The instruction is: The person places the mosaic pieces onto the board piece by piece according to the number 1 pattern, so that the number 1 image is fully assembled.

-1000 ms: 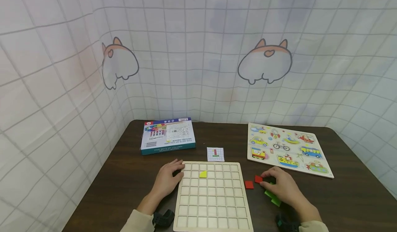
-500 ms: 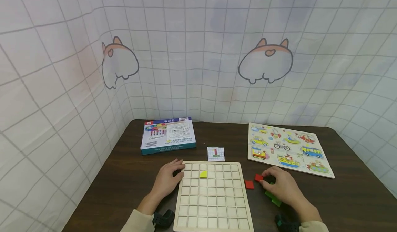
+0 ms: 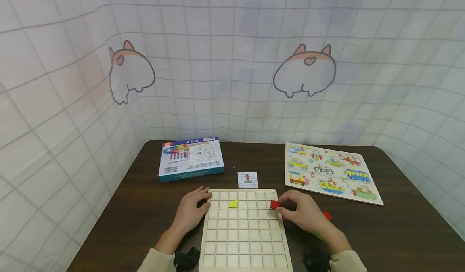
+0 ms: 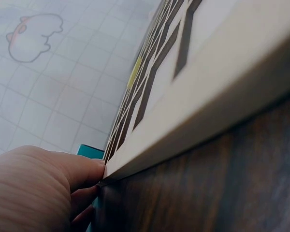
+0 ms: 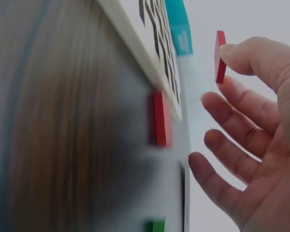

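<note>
My right hand [image 3: 306,213] pinches a red square tile [image 3: 275,204] between thumb and index finger over the right edge of the wooden grid board [image 3: 244,235]. In the right wrist view the tile [image 5: 220,57] is tilted on edge and the other fingers are spread loosely. My left hand [image 3: 189,209] rests against the board's far left corner, its fingertips touching the edge. One yellow tile [image 3: 233,204] with a cut corner sits in a cell near the far side. Another red tile [image 5: 163,119] lies beside the board's right edge, mostly hidden by the hand in the head view.
More tiles lie around my right wrist: a red one [image 3: 327,215] beyond it and a mostly hidden green one [image 3: 317,236]. Behind the board is a small pattern card [image 3: 248,180]. A flat box [image 3: 191,159] and a vehicle picture puzzle [image 3: 328,173] stand at the back.
My right hand has lifted the red tile off the table and moved left to the board's edge. A red tile formerly under the hand now shows. My left hand stays put; the head view shifted slightly.
</note>
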Tool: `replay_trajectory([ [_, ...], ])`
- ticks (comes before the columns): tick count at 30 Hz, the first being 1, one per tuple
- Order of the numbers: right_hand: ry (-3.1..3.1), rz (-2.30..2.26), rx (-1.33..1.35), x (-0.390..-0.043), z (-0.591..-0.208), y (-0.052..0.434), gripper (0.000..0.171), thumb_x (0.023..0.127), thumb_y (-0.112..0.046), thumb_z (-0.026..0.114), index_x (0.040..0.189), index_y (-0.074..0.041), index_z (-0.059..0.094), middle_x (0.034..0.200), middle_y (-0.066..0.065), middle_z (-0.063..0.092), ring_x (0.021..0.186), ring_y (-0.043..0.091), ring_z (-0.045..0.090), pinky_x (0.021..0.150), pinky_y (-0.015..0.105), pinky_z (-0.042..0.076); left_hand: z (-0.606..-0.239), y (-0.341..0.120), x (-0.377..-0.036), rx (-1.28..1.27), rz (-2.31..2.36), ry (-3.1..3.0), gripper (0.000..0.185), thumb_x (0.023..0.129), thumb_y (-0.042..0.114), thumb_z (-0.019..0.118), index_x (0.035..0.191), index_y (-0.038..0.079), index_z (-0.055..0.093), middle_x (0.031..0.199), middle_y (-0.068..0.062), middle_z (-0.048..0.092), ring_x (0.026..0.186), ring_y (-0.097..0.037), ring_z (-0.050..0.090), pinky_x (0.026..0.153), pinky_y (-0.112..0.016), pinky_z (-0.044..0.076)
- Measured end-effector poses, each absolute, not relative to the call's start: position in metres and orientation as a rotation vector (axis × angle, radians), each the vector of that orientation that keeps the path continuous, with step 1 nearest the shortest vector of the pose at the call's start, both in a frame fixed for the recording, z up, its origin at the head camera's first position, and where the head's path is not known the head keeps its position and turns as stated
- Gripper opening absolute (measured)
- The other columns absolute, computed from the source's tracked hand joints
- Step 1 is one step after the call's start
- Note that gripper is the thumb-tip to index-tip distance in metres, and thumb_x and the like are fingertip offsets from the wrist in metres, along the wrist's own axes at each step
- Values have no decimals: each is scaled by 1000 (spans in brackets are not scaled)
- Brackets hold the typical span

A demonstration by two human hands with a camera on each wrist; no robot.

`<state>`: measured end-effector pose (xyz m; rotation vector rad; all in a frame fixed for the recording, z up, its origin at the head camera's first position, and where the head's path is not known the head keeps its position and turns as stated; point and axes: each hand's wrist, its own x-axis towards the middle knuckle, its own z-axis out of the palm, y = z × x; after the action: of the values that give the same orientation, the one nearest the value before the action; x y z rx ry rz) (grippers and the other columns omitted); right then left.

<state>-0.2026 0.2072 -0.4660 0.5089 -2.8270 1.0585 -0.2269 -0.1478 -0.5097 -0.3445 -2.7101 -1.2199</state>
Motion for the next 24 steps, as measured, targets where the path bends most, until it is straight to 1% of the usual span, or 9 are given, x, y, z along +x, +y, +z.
replay_trajectory([
  [4, -2823, 1054, 619, -204, -461, 195, 13, 85, -25, 76, 97, -23, 70, 101, -12, 66, 99, 18, 63, 88, 44, 53, -508, -146, -228, -356, -1212, -2705, 29, 90, 12, 69, 119, 6, 71, 136, -6, 60, 136, -29, 44, 113, -56, 30],
  [6, -2827, 1075, 650, -204, -458, 188, 13, 86, -27, 76, 97, -23, 70, 103, -11, 66, 98, 20, 63, 86, 44, 54, -507, -145, -229, -357, -1208, -2702, 29, 90, 12, 69, 118, 6, 71, 135, -6, 60, 136, -29, 45, 113, -54, 30],
  [9, -2832, 1126, 695, -205, -455, 178, 12, 87, -28, 74, 98, -23, 70, 105, -10, 66, 99, 22, 63, 86, 45, 53, -507, -145, -229, -354, -1211, -2704, 29, 91, 13, 69, 119, 6, 71, 136, -6, 60, 136, -28, 44, 114, -53, 29],
  [14, -2825, 1174, 792, -209, -456, 162, 11, 89, -28, 73, 98, -21, 70, 105, -9, 66, 102, 24, 63, 88, 46, 54, -508, -146, -228, -354, -1222, -2711, 29, 92, 12, 68, 120, 6, 71, 137, -6, 59, 137, -29, 43, 113, -56, 28],
  [19, -2820, 1177, 823, -217, -462, 153, 10, 89, -26, 72, 97, -21, 70, 100, -11, 65, 96, 19, 62, 83, 39, 56, -508, -147, -228, -350, -1229, -2705, 28, 91, 11, 68, 118, 6, 71, 136, -6, 59, 136, -29, 44, 113, -56, 29],
  [22, -2844, 1134, 800, -222, -466, 150, 9, 89, -26, 72, 96, -21, 71, 96, -13, 64, 88, 16, 60, 77, 32, 54, -509, -148, -228, -361, -1232, -2707, 28, 91, 11, 68, 119, 6, 71, 136, -6, 59, 136, -29, 44, 114, -54, 28],
  [24, -2856, 1096, 793, -226, -467, 147, 9, 88, -26, 72, 96, -21, 71, 94, -13, 64, 84, 14, 58, 74, 30, 52, -509, -149, -229, -370, -1228, -2703, 28, 91, 11, 68, 119, 6, 71, 136, -6, 59, 136, -29, 44, 114, -54, 28],
])
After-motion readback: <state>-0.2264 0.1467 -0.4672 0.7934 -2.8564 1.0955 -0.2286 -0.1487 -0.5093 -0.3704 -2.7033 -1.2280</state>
